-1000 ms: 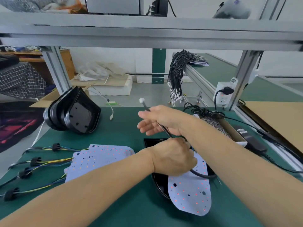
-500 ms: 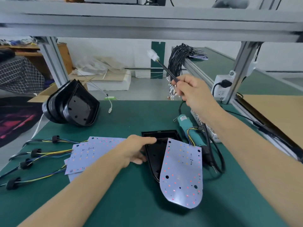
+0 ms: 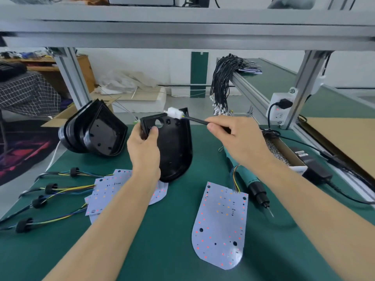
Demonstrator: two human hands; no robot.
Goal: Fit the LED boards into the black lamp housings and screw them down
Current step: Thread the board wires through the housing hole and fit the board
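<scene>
My left hand (image 3: 144,147) holds a black lamp housing (image 3: 174,151) upright above the green mat, gripping its upper left corner. My right hand (image 3: 233,138) pinches a black cable whose white connector (image 3: 174,113) sits at the housing's top edge, just right of a round hole. A white LED board (image 3: 221,226) lies flat on the mat in front, its coloured wires running up toward my right wrist. More LED boards (image 3: 107,191) lie stacked at the left, partly under my left forearm.
A nested stack of black housings (image 3: 95,130) leans at the back left. Wire harnesses with black grommets (image 3: 46,189) spread along the left edge. An electric screwdriver (image 3: 251,183) lies right of the board. A box of screws (image 3: 276,151), a power adapter (image 3: 314,169) and a wall socket (image 3: 281,110) are at right.
My left hand lifted the housing off the mat and stood it up. My right hand brought the cable's connector down from high up to the housing's top. The LED board now lies flat on the mat.
</scene>
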